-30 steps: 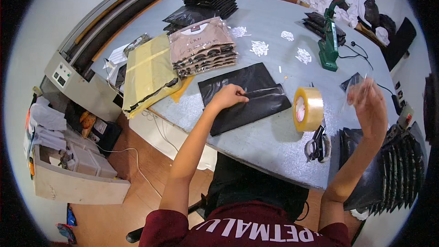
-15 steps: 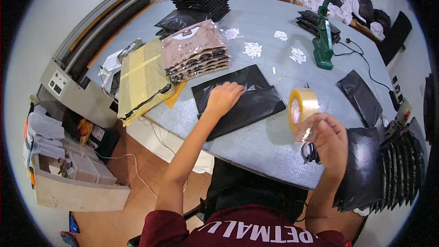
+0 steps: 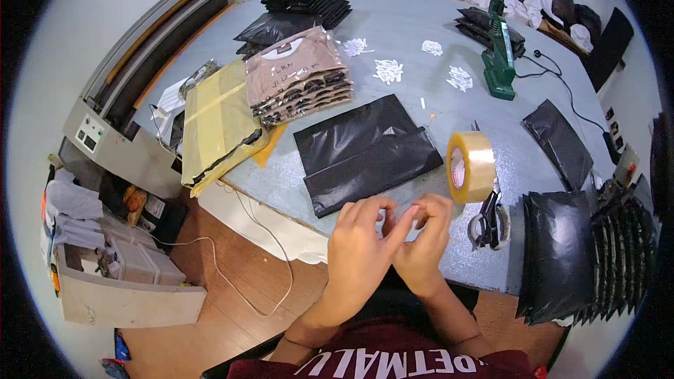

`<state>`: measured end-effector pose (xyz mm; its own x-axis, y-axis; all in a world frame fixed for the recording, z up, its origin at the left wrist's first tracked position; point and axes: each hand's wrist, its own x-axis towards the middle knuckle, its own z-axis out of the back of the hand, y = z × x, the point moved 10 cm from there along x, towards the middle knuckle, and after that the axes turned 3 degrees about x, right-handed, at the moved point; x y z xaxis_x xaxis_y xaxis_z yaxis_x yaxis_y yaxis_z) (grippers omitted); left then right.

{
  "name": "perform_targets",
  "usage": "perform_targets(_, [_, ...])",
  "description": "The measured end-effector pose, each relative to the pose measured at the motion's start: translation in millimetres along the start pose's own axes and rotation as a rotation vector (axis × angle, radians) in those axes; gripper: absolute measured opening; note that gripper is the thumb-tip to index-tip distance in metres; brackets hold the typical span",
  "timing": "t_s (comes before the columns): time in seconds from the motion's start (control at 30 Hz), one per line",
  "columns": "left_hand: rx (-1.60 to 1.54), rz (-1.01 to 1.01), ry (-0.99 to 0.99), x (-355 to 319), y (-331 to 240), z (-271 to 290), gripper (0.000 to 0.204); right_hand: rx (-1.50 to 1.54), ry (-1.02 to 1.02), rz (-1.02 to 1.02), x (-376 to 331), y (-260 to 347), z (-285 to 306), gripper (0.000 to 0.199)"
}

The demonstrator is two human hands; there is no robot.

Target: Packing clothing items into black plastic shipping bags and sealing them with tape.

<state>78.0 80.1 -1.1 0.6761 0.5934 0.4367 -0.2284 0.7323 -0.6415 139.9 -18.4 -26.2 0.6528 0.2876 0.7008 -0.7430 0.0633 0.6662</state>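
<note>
Close together at the table's front edge, my left hand and my right hand meet with bent, pinching fingers. Whatever is between the fingertips is too small or hidden to make out. Just beyond them lies a flat black plastic mailer bag, its near part folded over along its length. A large roll of clear tape stands on its side to the right of the bag. Scissors with dark handles lie beside the roll, blades pointing away.
Shirts in clear bags and a yellow-wrapped parcel sit left. Black packages are stacked at the back, others at the right edge. A green handheld device stands far right, near piles of white slips.
My left hand has left the black bag and come back toward me. My right hand, which had a clear strip at its fingers beside the tape roll, has moved left to meet it.
</note>
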Motion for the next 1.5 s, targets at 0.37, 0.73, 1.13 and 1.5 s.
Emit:
perform_targets(0.37, [0.339,0.21,-0.015,-12.8,43.9,12.2,0.016,-0.081,0.139,0.073,-29.9,-1.2,-46.6,0.047])
perform_targets(0.73, [-0.067,0.322,0.088,-6.5,73.6,66.8,0.013,0.331,0.284,0.203,-50.3,-5.9,-33.9,0.058])
perform_targets(1.13, [-0.056,0.292,-0.072,-7.6,76.3,116.8,0.01,1.269,0.636,-0.939,-52.4,-79.7,-118.4,0.02])
perform_targets(1.5, [-0.083,0.227,-0.329,-13.1,140.9,58.6,0.018,0.718,0.302,-0.676,34.9,-106.7,-74.9,0.034])
